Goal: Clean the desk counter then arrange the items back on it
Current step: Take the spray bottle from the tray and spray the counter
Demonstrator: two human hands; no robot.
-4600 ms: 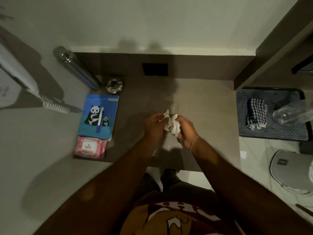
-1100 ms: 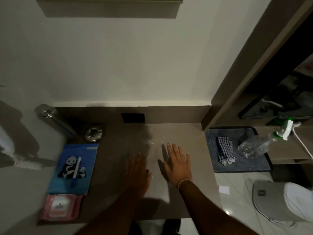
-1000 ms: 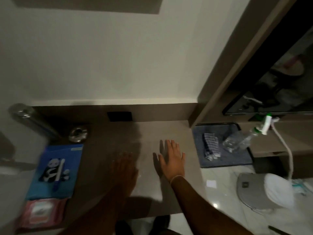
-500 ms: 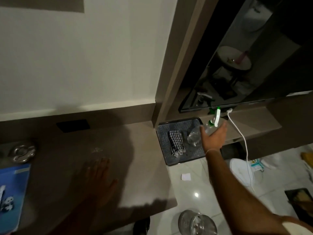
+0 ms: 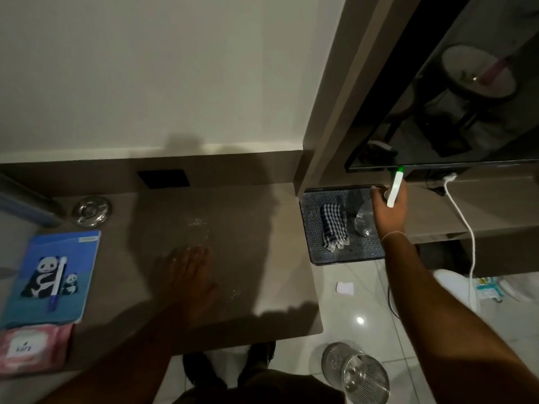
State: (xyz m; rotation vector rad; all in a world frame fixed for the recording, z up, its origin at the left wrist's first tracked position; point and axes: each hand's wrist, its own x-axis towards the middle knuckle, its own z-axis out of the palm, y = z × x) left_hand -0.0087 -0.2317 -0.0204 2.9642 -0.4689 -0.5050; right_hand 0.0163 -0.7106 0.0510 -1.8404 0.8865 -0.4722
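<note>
My left hand [image 5: 191,275] lies flat and open on the brown desk counter [image 5: 248,228], fingers apart. A patch of wet drops [image 5: 199,224] glints just beyond it. My right hand [image 5: 389,209] reaches right over a dark mat [image 5: 313,228] and closes around the neck of a clear spray bottle [image 5: 363,221] with a white-green nozzle [image 5: 395,188]. A checked cloth [image 5: 334,227] lies on the mat left of the bottle. On the counter's left sit a blue panda notebook [image 5: 55,275] with a pen [image 5: 57,284] and a pink wipes pack [image 5: 32,349].
A round metal dish [image 5: 92,210] and a steel flask [image 5: 26,201] stand at the back left. A black wall socket [image 5: 163,178] is behind the counter. A metal bin [image 5: 357,371] stands on the tiled floor. A white cable [image 5: 463,228] hangs under a dark screen [image 5: 455,91].
The tissue that both hands held is gone. My right hand left the counter, swung right to the mat and closed on the spray bottle. My left hand stayed flat on the counter.
</note>
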